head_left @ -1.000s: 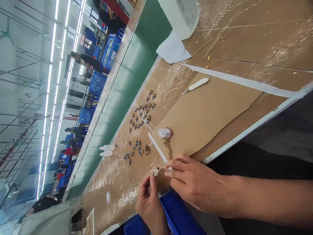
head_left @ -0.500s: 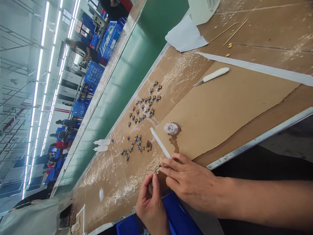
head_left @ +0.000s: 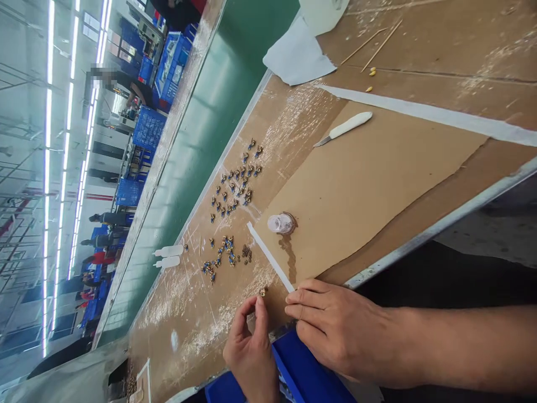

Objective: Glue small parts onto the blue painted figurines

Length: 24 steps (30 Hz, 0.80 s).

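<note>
A tiny gold-coloured figurine (head_left: 262, 292) sits at the fingertips of my left hand (head_left: 254, 347), pinched between thumb and forefinger just above the table's near edge. Apart from it on the right, my right hand (head_left: 335, 327) rests palm down with fingers stretched toward the figurine, close to a strip of white tape (head_left: 271, 256). Its thumb and the underside of the palm are hidden, and nothing shows in it. Several small blue and gold figurines (head_left: 218, 260) lie beyond in a loose cluster, beside a little heap of brown beads (head_left: 246, 253).
A small clear pot (head_left: 282, 223) stands by a wet patch on brown cardboard (head_left: 377, 179), with a white-handled knife (head_left: 344, 129) further back. More figurines (head_left: 237, 182) stand in rows. Two white bottles (head_left: 168, 256) lie left. A blue bin (head_left: 300, 366) sits below my hands.
My right hand has drawn back to the right, away from the figurine. My left hand still pinches it, now a little further from the right fingers. The view has shifted.
</note>
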{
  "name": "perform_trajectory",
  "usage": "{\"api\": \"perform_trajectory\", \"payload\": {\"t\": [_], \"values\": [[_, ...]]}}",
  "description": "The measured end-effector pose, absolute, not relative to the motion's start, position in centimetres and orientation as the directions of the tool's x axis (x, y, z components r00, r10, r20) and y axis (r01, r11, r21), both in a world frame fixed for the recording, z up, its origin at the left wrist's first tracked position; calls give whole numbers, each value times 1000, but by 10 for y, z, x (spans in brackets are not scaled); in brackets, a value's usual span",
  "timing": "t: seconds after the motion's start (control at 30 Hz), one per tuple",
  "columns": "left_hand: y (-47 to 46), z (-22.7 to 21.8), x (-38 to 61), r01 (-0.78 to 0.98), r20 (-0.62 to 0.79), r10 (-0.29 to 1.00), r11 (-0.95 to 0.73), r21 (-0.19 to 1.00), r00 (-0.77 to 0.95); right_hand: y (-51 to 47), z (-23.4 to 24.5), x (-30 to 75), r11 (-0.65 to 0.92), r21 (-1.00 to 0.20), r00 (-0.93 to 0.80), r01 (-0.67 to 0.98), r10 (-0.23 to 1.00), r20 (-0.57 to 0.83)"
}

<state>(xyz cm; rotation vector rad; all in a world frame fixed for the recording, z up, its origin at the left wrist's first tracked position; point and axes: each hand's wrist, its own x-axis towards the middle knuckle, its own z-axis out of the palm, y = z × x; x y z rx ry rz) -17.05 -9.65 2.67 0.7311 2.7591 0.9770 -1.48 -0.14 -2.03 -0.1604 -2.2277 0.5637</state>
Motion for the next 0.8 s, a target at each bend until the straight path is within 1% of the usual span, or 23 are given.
{"api": "perform_trajectory", "payload": {"t": [0.17,0.37,0.5,0.6,0.8], "values": [[-92,28,-169,403,66,468,671,623,-881,2,-22,-14,905,-418,-663,-81,264,700],[-90,29,-168,468,128,493,668,579,-861,3,-23,-12,905,-412,-680,-101,240,693],[-92,29,-171,460,117,486,685,565,-866,4,-23,-11,907,-408,-686,-107,230,690],[-92,30,-173,476,111,512,669,570,-852,4,-23,-11,905,-412,-685,-104,235,690],[-86,36,-170,498,98,524,711,496,-846,5,-22,-10,900,-423,-685,-108,241,688]]}}
